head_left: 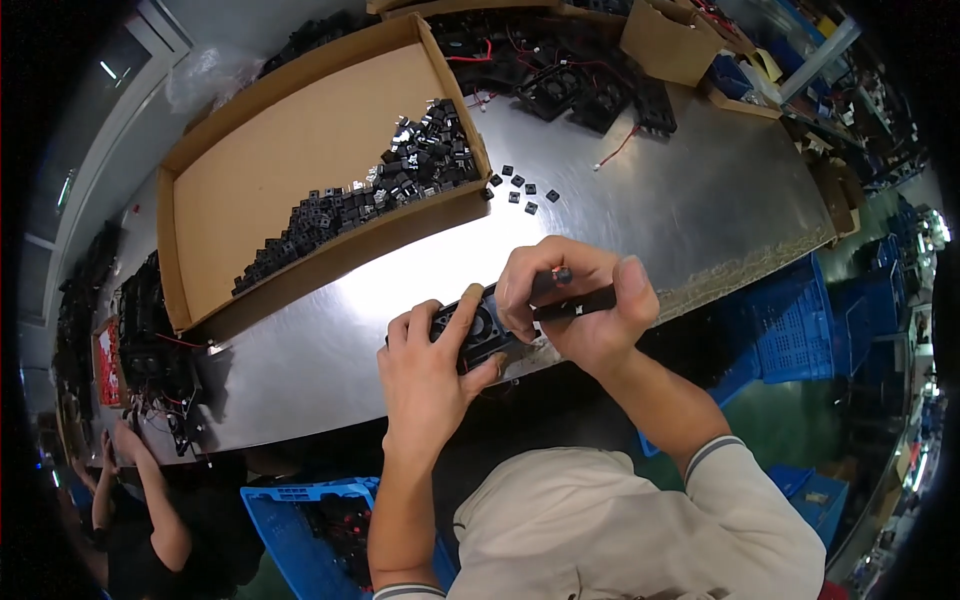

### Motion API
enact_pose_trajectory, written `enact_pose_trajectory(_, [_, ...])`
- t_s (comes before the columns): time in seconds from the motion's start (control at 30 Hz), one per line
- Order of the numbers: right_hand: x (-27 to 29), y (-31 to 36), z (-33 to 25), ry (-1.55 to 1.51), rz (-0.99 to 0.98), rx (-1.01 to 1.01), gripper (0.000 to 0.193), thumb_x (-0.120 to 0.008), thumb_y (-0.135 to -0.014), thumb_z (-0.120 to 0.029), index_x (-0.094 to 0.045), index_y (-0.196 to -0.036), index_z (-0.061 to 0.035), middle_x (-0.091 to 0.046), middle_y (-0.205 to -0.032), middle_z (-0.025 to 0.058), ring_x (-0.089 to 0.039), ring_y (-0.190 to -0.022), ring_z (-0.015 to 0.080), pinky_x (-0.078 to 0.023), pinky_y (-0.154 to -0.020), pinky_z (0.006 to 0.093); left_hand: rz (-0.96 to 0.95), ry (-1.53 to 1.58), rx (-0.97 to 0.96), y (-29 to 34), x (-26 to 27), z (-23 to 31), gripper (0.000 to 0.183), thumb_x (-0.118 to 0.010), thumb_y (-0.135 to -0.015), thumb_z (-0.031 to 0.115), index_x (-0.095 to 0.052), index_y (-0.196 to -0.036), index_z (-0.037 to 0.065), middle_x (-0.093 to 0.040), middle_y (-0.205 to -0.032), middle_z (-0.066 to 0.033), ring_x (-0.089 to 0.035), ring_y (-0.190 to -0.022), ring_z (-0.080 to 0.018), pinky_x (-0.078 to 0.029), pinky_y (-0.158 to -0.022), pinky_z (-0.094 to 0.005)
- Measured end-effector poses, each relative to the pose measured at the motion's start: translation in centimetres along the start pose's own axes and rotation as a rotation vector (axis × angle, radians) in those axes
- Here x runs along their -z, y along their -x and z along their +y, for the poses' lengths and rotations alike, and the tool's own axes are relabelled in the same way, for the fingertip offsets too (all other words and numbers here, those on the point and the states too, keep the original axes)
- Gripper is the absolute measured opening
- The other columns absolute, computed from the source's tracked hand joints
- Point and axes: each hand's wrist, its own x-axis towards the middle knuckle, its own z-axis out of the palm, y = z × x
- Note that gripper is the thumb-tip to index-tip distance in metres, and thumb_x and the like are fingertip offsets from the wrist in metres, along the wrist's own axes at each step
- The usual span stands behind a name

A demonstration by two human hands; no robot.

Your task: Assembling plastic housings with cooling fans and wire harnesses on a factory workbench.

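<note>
My left hand is closed on a small black fan at the front edge of the metal table. Its fingers lie over the frame, with the thumb at the near side. My right hand is curled around a black two-barred tool with a reddish end, right beside the fan. Its exact kind I cannot make out, and my fingers hide the end toward the fan. Several small square black parts lie loose on the table beyond my hands.
A shallow cardboard tray holds a heap of black parts at the left. Black fans with red wires are piled at the back. Blue crates stand at the right, another blue crate below. A co-worker's arm shows at lower left.
</note>
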Motion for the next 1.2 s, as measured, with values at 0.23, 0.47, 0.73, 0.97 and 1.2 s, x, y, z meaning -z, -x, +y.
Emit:
enact_pose_trajectory(0.23, [0.2, 0.5, 0.8, 0.101, 0.002, -0.032, 0.087, -0.028, -0.091, -0.076, -0.059, -0.091, 0.0058, -0.058, -0.08, 0.0158, -0.053, -0.063, 0.0203, -0.041, -0.056, 0.0302, -0.035, 0.011, 0.021, -0.3, 0.7, 0.8, 0.053, -0.081, -0.073, 0.028, -0.066, -0.121, 0.011, -0.056, -0.124, -0.0156, -0.051, -0.116, -0.0363, -0.046, -0.096, -0.0464])
enact_pose_trajectory(0.47, [0.3, 0.4, 0.0, 0.104, 0.004, 0.029, 0.088, -0.028, -0.09, -0.076, -0.059, -0.093, 0.006, -0.057, -0.077, 0.017, -0.053, -0.062, 0.0207, -0.041, -0.055, 0.031, 0.007, 0.004, -0.012, 0.0, 0.1, 0.2, 0.073, -0.082, -0.071, 0.031, -0.056, -0.139, 0.027, -0.056, -0.12, -0.0122, -0.051, -0.112, -0.0331, -0.046, -0.088, -0.0466])
enact_pose_trajectory(0.73, [0.1, 0.4, 0.0, 0.174, 0.038, -0.047, 0.09, -0.027, -0.09, -0.077, -0.059, -0.094, 0.0068, -0.057, -0.076, 0.017, -0.053, -0.062, 0.0207, -0.042, -0.054, 0.032, -0.012, 0.012, 0.003, -0.2, 0.3, 0.2, 0.067, -0.082, -0.072, 0.029, -0.059, -0.135, 0.022, -0.057, -0.121, -0.0138, -0.052, -0.113, -0.0348, -0.047, -0.091, -0.0461])
enact_pose_trajectory(0.97, [0.3, 1.4, 0.8, 0.142, 0.02, 0.049, 0.087, -0.032, -0.088, -0.078, -0.058, -0.093, 0.0048, -0.055, -0.076, 0.0139, -0.051, -0.064, 0.0189, -0.04, -0.057, 0.0305, -0.015, -0.006, 0.003, -0.3, 0.8, 0.9, 0.058, -0.081, -0.073, 0.028, -0.064, -0.127, 0.015, -0.058, -0.121, -0.0149, -0.054, -0.112, -0.036, -0.048, -0.093, -0.0453])
enact_pose_trajectory(1.2, [0.0, 0.8, 0.7, 0.145, 0.132, -0.041, 0.088, -0.026, -0.088, -0.077, -0.055, -0.101, 0.0046, -0.057, -0.086, 0.0137, -0.054, -0.069, 0.0216, -0.046, -0.063, 0.0327, -0.032, -0.005, 0.031, -0.1, 0.5, 0.8, 0.067, -0.082, -0.073, 0.027, -0.059, -0.135, 0.021, -0.057, -0.12, -0.0142, -0.054, -0.11, -0.0351, -0.048, -0.092, -0.0452])
